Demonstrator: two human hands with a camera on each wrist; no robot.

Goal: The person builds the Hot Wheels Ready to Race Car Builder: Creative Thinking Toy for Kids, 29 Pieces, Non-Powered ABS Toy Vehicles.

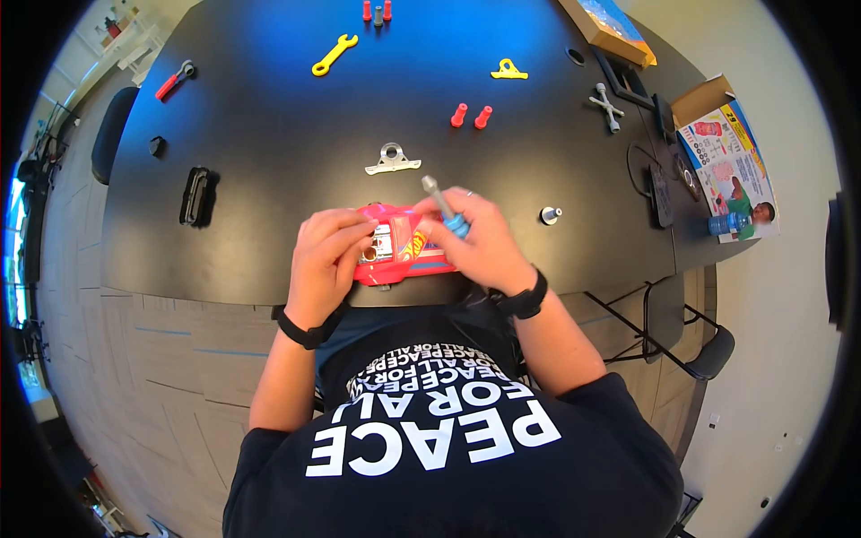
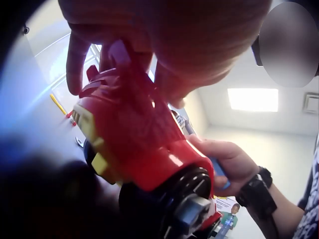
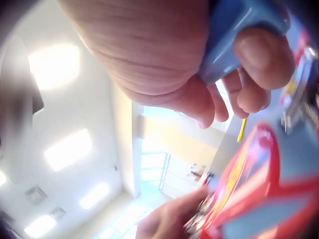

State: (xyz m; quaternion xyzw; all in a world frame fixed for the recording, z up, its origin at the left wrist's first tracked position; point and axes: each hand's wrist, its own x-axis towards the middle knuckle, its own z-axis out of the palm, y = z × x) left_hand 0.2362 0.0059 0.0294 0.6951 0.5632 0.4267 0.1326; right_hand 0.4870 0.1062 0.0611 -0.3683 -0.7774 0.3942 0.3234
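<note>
A red toy car with flame stickers lies at the table's near edge. My left hand grips its front end, fingers curled over the silver engine area and partly hiding it. From the left wrist, a black wheel with a grey nut shows below the red body. My right hand holds a toy screwdriver by its blue handle, above the car's windshield side. Its grey shaft points up and away from the car. In the right wrist view, fingers and thumb wrap that blue handle.
Beyond the car lie a grey bracket, red pegs, a yellow bracket and a yellow wrench. Leftward are a red-handled ratchet and black part. Rightward sit a bit, cross wrench and box.
</note>
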